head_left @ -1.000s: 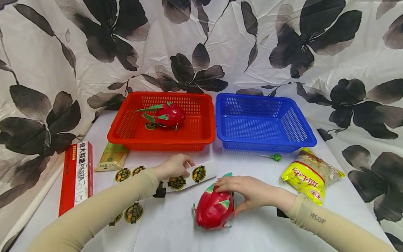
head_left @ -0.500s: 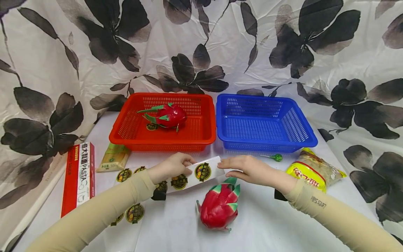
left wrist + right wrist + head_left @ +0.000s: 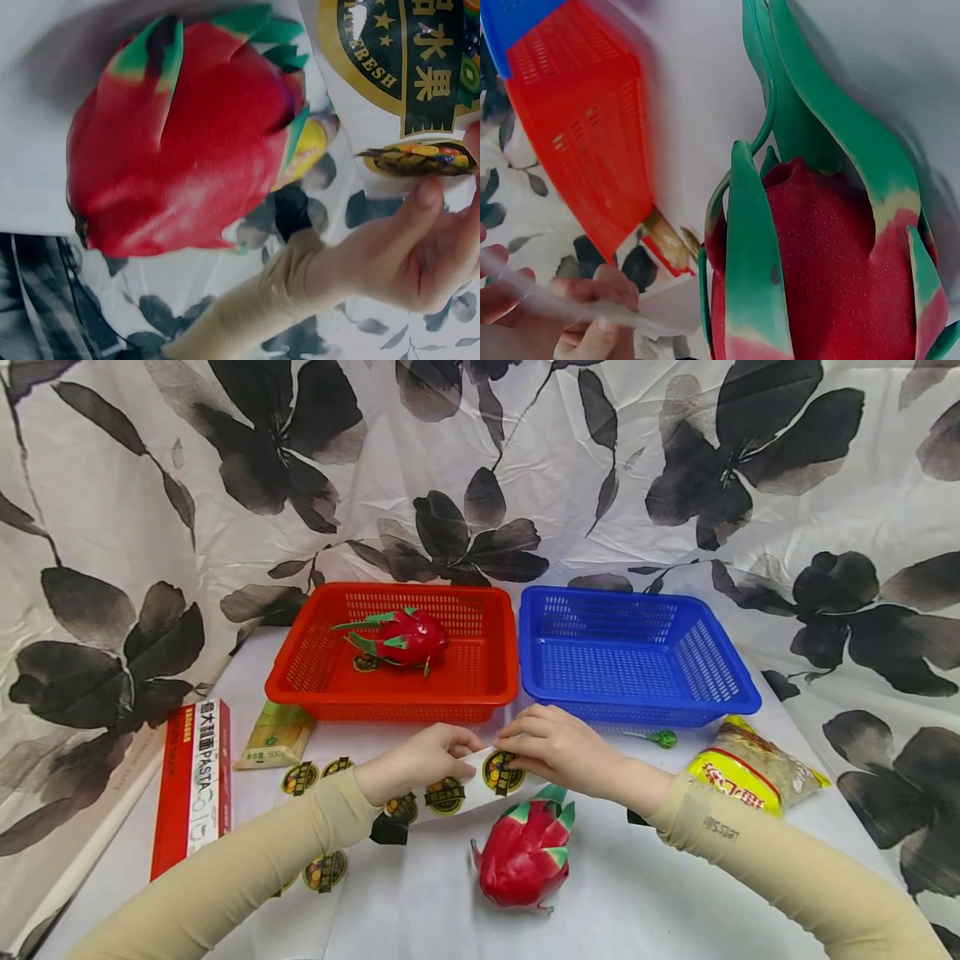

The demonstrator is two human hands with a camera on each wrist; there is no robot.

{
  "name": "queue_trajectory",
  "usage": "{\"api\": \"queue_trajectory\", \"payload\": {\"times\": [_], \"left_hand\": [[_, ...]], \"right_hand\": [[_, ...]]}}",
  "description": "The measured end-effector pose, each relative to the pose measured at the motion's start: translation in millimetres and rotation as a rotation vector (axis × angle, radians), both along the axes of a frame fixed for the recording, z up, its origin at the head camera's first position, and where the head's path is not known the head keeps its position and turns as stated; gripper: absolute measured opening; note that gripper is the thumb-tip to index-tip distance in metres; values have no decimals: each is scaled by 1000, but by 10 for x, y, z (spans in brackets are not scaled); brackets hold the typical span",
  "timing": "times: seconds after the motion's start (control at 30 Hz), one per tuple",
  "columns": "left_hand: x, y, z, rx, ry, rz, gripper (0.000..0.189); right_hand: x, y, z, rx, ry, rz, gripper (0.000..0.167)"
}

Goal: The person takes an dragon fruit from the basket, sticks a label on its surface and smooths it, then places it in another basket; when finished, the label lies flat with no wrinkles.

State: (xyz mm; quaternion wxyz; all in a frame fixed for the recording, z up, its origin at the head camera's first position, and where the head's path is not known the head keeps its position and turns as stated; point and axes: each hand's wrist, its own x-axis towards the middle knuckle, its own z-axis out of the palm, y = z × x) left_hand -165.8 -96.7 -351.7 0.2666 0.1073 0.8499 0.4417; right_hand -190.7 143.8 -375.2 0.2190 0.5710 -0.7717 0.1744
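Note:
A white strip of round fruit stickers (image 3: 474, 792) is stretched between the two hands. My left hand (image 3: 420, 763) pinches it from the left. At its right end, the thumb and fingers of my right hand (image 3: 561, 750) grip the edge beside a black-and-gold sticker (image 3: 501, 772). That edge curls up near the right thumb (image 3: 426, 199) in the left wrist view. Just below the strip lies a red dragon fruit (image 3: 523, 858) with green-tipped scales, on the white table; neither hand touches it. The right wrist view shows its long green leaves (image 3: 754, 247) close up.
A red basket (image 3: 390, 700) holds another dragon fruit (image 3: 417, 640). Beside it stands a blue basket (image 3: 637, 703). To the left lie a pasta box (image 3: 191, 785), a beige packet (image 3: 276, 739) and more stickers (image 3: 325, 870); to the right, a green lollipop (image 3: 663, 739) and a yellow snack bag (image 3: 750, 768).
My right hand has let go of the near dragon fruit, moved up and left to the sticker strip and taken hold of its end. My left hand keeps its pinch, slightly farther right.

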Motion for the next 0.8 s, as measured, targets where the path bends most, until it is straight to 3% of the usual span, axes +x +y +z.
{"api": "queue_trajectory", "payload": {"times": [0.33, 0.8], "left_hand": [[-13, 12, -12, 84, -54, 5, 25], [-56, -35, -74, 71, -45, 33, 27]], "right_hand": [[-16, -16, -10, -53, 82, 13, 36], [-12, -4, -25, -81, 52, 72, 32]]}}
